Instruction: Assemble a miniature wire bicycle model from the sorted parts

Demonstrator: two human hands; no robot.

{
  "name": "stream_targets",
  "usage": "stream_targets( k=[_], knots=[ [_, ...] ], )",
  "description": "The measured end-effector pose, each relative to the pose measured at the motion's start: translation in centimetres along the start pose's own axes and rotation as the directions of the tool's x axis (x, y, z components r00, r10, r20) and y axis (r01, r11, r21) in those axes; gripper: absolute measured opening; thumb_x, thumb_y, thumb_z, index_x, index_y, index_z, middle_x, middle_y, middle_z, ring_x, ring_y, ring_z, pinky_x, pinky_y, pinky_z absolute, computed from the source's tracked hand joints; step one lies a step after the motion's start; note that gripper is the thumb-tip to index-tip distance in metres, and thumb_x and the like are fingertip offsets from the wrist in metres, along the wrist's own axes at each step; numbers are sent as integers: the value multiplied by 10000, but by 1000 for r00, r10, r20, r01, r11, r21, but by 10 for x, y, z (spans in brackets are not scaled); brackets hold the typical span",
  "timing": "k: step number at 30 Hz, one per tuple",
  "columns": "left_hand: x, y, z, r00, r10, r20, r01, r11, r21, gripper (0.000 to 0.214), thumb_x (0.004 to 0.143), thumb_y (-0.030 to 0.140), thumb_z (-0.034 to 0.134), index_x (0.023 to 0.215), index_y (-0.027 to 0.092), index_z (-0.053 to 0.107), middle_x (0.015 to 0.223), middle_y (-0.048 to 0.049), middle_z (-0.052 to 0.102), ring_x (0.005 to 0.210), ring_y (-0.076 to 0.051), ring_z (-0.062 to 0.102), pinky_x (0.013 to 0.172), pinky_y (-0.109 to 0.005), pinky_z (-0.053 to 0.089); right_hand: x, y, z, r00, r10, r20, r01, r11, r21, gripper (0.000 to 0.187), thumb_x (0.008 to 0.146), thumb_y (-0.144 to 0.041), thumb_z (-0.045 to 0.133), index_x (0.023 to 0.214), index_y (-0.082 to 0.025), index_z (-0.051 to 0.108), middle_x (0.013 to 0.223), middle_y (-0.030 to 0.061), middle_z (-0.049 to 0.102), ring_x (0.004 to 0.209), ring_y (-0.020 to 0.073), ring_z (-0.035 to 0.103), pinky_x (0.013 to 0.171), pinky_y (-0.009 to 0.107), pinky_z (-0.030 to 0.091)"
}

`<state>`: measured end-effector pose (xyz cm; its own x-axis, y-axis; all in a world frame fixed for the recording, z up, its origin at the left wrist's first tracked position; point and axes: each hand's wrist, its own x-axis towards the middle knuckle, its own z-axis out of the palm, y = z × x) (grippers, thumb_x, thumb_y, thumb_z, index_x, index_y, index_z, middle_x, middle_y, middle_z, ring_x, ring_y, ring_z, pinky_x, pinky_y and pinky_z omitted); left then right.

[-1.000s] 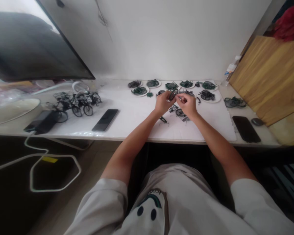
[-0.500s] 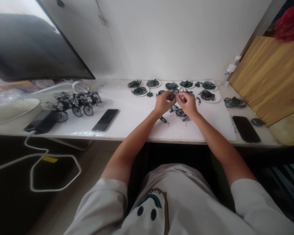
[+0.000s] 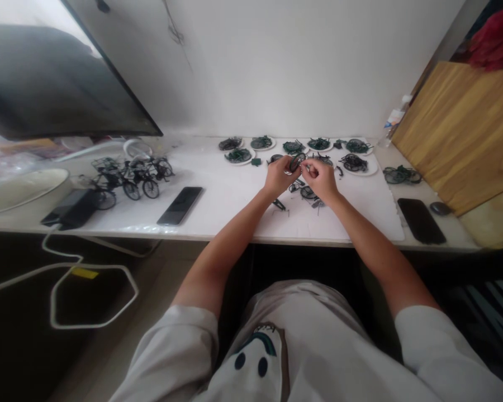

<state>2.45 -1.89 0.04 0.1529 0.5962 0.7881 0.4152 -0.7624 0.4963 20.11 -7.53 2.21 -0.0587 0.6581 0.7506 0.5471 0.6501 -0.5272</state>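
Note:
Above the white sheet, my left hand [image 3: 280, 174] is closed on a small dark model bicycle wheel [image 3: 297, 161]. My right hand [image 3: 319, 174] meets it from the right, thumb and fingertips pinched at the wheel's edge; whatever tiny part lies in that pinch is too small to make out. Just below the hands lie loose dark bicycle parts [image 3: 308, 193], among them another wheel. A dark narrow piece [image 3: 279, 205] and a thin bent wire piece [image 3: 286, 213] rest nearer to me.
White plates of dark green parts [image 3: 240, 156] line the back. Assembled model bicycles [image 3: 132, 177] stand at the left, by a black box [image 3: 73, 209]. One phone [image 3: 181, 205] lies left of my arms, another phone [image 3: 421, 221] at the right beside a wooden board [image 3: 461, 134]. A bottle [image 3: 394, 123] stands behind.
The wheel has tilted slightly between my hands, and my fingers have shifted only a little. Everything else on the table stays where it was.

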Motion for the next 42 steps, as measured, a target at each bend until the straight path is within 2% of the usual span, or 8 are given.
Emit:
stream_targets(
  k=[7,20,32,42],
  knots=[
    [0,-6,2,1000,-15,6,15,999,29,143,853,320,728,918,216,653,784,-10,685,725,-153,637,745,-279,570,-1,3,3,999,-38,-19,37,998,-58,244,1008,-411,686,994,-195,798,598,-41,503,556,148,444,670,312,430],
    [0,0,1,1000,-29,5,29,999,41,150,880,351,719,923,220,660,797,-25,706,732,-163,653,750,-291,580,-2,-8,0,999,20,-48,-23,998,-66,342,1014,-544,670,927,-225,756,588,-36,501,562,158,469,655,320,414],
    [0,2,0,1000,-28,1,28,1000,14,142,883,326,741,931,217,663,796,-19,713,734,-161,671,750,-292,599,-1,-9,1,995,55,-82,-52,998,35,311,1005,-526,692,959,-225,757,605,-45,472,582,159,446,652,321,420],
    [0,-1,2,1000,-30,-1,30,999,19,161,870,351,741,941,222,676,803,-24,720,736,-166,672,751,-297,594,-2,-6,1,998,2,-65,-3,1000,-16,290,1013,-488,667,944,-221,758,594,-40,486,563,155,455,647,322,417]
  ],
)
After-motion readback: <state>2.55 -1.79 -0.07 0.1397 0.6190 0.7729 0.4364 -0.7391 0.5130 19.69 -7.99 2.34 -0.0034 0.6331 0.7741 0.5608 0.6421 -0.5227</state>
